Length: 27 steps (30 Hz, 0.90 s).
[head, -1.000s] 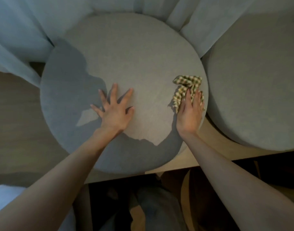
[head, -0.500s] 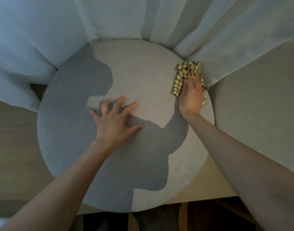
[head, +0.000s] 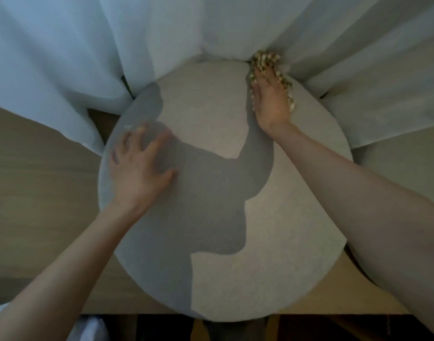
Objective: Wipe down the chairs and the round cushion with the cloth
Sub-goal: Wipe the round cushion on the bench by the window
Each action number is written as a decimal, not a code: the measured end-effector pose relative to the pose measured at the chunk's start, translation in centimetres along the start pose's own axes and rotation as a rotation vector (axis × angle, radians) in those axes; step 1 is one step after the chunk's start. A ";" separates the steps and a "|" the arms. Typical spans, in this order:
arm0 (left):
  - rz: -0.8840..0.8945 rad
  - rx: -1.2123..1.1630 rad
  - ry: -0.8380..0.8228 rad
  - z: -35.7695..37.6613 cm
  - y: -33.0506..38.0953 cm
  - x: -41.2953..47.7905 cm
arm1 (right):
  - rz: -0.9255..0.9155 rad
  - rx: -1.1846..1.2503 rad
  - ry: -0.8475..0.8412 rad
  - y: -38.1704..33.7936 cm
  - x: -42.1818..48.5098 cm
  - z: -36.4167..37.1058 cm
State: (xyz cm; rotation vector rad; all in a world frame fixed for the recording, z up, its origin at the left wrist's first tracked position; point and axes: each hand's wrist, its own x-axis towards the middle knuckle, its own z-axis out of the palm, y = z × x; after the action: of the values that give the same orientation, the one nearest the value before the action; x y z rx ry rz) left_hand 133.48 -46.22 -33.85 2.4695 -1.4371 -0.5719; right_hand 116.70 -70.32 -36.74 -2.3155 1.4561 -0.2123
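the right hand (head: 270,104) lies flat on the checked cloth (head: 264,59), fingers straight and close together, palm down. it presses the cloth onto the far right rim of the round cushion (head: 211,107). nothing is gripped; the cloth is pinned under the fingers and palm. a bunched end of the cloth pokes out past the fingertips, and a strip of it shows along the outer side of the hand. that far end touches the folds of the pale curtain (head: 161,33), which hangs down against the back edge of the cushion.

the left hand (head: 139,168) rests palm down on the left part of the cushion, near its edge and well apart from the cloth. its fingers are spread and a little bent, the thumb out to the side, holding nothing. the fingertips are blurred, so i cannot tell how firmly they press.

the grey cushion lies on a wooden bench (head: 38,180). the person's shadow falls across its middle. a second grey cushion (head: 408,168) sits just beside it on the right, partly under the curtain.
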 end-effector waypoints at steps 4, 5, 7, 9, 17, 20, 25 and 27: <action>-0.242 -0.272 -0.042 -0.6 -3.6 -1.3 | -0.140 0.027 -0.099 -5.8 0.8 2.2; -0.249 -0.317 -0.042 -0.5 -4.3 -1.6 | -0.173 0.041 -0.126 -7.3 0.7 2.8; -0.239 -0.359 -0.036 -0.3 -5.6 -1.9 | -0.262 0.064 -0.178 -9.9 0.0 3.8; -0.265 -0.425 -0.059 -0.2 -7.1 -2.0 | -0.335 0.084 -0.221 -11.9 -0.9 4.6; -0.418 -0.845 -0.247 -1.3 -11.1 -3.4 | -0.562 0.122 -0.456 -16.8 -10.6 5.8; -0.442 -0.860 -0.225 -1.8 -11.7 -4.9 | -0.512 0.213 -0.522 -17.2 -14.3 5.7; -0.440 -0.696 -0.167 -2.2 -12.4 -6.1 | -0.222 0.397 -0.169 -15.3 -15.1 3.6; -0.425 -0.701 -0.142 -2.4 -12.0 -5.8 | -0.103 0.406 0.045 -13.9 -13.3 2.5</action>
State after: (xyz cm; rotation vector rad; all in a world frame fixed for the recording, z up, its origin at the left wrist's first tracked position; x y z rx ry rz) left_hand 141.34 -35.27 -35.08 2.1569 -0.5690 -1.1237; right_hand 123.11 -52.61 -32.27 -2.0623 1.1832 -0.5387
